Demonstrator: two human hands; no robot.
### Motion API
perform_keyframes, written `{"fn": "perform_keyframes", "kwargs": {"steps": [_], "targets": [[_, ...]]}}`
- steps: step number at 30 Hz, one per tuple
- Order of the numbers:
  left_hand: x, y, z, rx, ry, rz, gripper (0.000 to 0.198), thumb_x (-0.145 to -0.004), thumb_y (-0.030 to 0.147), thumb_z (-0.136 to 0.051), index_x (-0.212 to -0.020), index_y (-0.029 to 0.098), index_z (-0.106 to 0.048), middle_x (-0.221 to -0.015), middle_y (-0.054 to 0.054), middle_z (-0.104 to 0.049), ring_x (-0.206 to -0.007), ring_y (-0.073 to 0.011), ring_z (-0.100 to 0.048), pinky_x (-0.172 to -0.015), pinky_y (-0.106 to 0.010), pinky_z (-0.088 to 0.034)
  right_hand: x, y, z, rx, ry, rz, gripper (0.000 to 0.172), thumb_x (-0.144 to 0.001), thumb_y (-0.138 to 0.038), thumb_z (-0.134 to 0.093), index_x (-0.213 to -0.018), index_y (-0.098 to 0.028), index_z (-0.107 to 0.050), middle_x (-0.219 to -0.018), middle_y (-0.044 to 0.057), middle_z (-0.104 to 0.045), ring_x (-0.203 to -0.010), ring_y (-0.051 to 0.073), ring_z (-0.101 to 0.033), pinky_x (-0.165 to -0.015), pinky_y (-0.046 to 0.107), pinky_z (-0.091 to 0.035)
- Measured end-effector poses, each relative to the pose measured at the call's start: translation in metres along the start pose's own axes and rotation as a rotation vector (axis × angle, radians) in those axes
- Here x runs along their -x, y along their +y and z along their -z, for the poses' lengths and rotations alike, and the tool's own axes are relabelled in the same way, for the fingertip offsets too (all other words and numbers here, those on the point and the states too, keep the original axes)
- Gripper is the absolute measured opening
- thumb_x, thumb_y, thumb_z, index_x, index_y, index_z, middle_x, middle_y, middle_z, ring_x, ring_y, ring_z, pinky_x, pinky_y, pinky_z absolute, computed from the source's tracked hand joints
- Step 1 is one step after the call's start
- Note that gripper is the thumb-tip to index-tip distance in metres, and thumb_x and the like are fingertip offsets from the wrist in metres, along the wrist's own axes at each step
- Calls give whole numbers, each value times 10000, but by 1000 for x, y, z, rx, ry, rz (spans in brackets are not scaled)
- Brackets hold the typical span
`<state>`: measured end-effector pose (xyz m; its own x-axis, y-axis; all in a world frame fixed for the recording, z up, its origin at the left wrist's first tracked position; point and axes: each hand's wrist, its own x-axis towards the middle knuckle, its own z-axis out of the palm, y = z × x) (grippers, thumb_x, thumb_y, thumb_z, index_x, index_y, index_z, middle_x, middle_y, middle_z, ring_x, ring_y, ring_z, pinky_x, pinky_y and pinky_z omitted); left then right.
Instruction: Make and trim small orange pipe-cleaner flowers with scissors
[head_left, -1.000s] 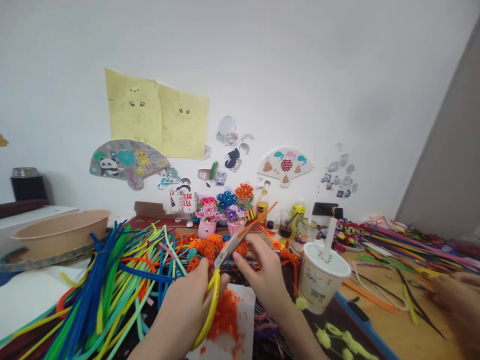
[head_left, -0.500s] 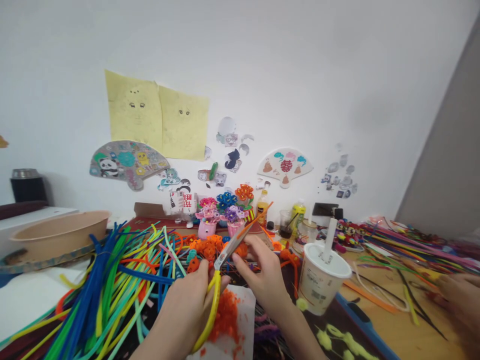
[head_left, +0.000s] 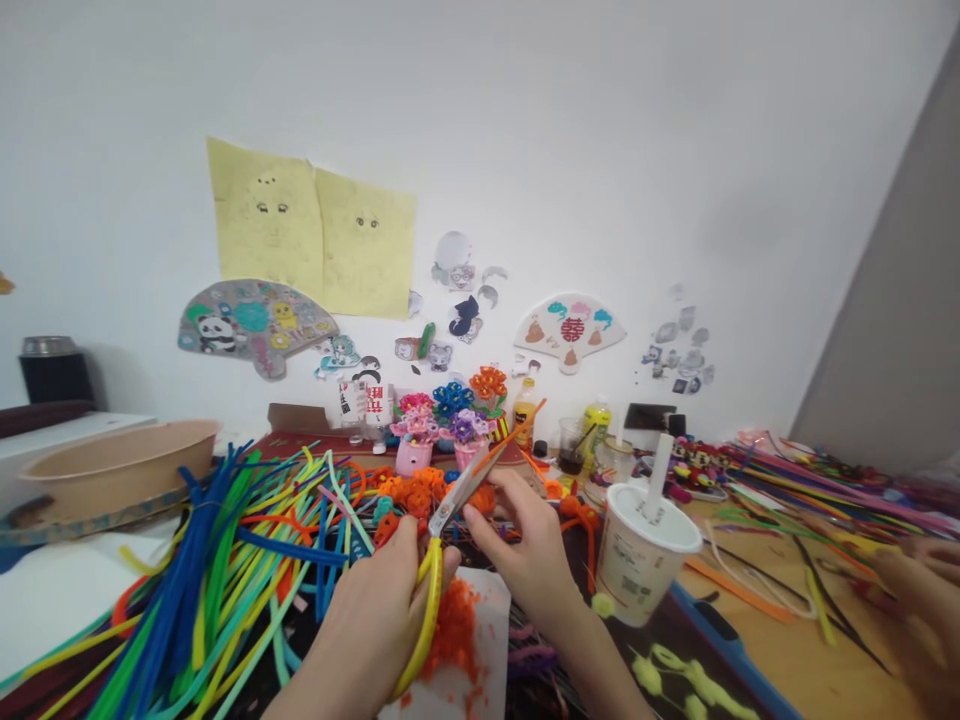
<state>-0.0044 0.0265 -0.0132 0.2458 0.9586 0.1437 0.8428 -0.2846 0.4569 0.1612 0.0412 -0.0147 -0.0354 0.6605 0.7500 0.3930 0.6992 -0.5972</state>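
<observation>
My left hand is closed round a pair of yellow-handled scissors, whose blades point up and away to the right. Between the fingertips of my right hand is an orange pipe cleaner, lying along the blades with its tip sticking up past them. Below my hands, orange fuzz clippings lie scattered on a sheet of white paper. Just beyond my fingers sits a heap of orange pipe-cleaner pieces.
Bundles of coloured pipe cleaners spread over the left side. A lidded paper cup with a straw stands right of my right hand. Pipe-cleaner flowers in pink pots stand behind. Another person's hand is at the far right.
The scissor blades are spread slightly wider along the orange pipe cleaner. My hands stay almost in place. The other person's hand at the right has shifted a little.
</observation>
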Motion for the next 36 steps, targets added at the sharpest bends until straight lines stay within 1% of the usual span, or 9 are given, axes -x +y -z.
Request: {"fn": "perform_keyframes", "kwargs": {"steps": [4,7,10,13,17,22,28,33,36], "targets": [[-1,0,-1,5,0,16,289,-919,475,-253,-953,226,-394,-879,-101,-680,-882,-346,-671,-683,-365,-416,-1,-1,0,3,4,0,170,-838,-187,-587,-1006,-196,-609,-929,56,-652,-855,190,-636,-731,263,-554],[-2,-1,-2,6,6,12,287,-920,486,-248,-911,235,-389,-831,-88,-678,-844,-345,-676,-666,-363,-414,1,-2,0,-3,3,-1,165,-836,-182,-586,-999,-194,-612,-937,57,-656,-868,190,-638,-750,264,-551],[-1,-1,-1,-1,28,7,285,-922,476,-252,-930,233,-400,-883,-98,-681,-864,-344,-675,-679,-367,-418,2,-2,0,-16,-7,-5,181,-834,-181,-590,-1012,-195,-617,-954,59,-661,-890,193,-640,-768,267,-550],[-1,1,1,0,6,13,301,-920,478,-259,-963,223,-413,-914,-111,-684,-893,-342,-670,-693,-370,-425,2,-1,-1,-8,-8,-1,186,-830,-176,-590,-1012,-193,-619,-955,61,-664,-882,194,-644,-768,269,-550],[-1,2,3,4,-8,3,308,-926,474,-252,-957,219,-423,-878,-101,-688,-871,-329,-672,-701,-370,-432,-1,-1,0,29,1,2,165,-830,-185,-590,-993,-188,-620,-944,64,-664,-880,198,-641,-769,272,-545],[-2,4,4,-38,-38,26,262,-925,393,-284,-980,194,-445,-920,-124,-691,-868,-309,-673,-695,-354,-441,0,-3,2,50,-5,12,169,-831,-188,-586,-997,-187,-620,-940,64,-665,-887,201,-639,-748,268,-542],[-3,7,7,-99,-60,28,282,-937,357,-304,-1017,153,-482,-947,-152,-699,-880,-297,-678,-708,-342,-455,0,-3,3,60,4,21,182,-829,-182,-582,-1006,-197,-622,-931,60,-668,-865,204,-647,-719,271,-551],[-3,11,13,-163,-79,47,280,-946,362,-322,-989,163,-513,-872,-135,-719,-844,-312,-699,-690,-349,-463,-1,-2,2,22,-8,5,182,-829,-179,-580,-1006,-197,-613,-954,69,-653,-891,208,-638,-739,283,-560],[-3,12,15,-203,-88,44,290,-948,355,-333,-1002,150,-530,-865,-150,-720,-865,-324,-699,-698,-349,-467,0,0,2,-4,-4,-17,214,-825,-174,-577,-1037,-193,-599,-980,76,-641,-907,207,-631,-742,283,-563]]}}
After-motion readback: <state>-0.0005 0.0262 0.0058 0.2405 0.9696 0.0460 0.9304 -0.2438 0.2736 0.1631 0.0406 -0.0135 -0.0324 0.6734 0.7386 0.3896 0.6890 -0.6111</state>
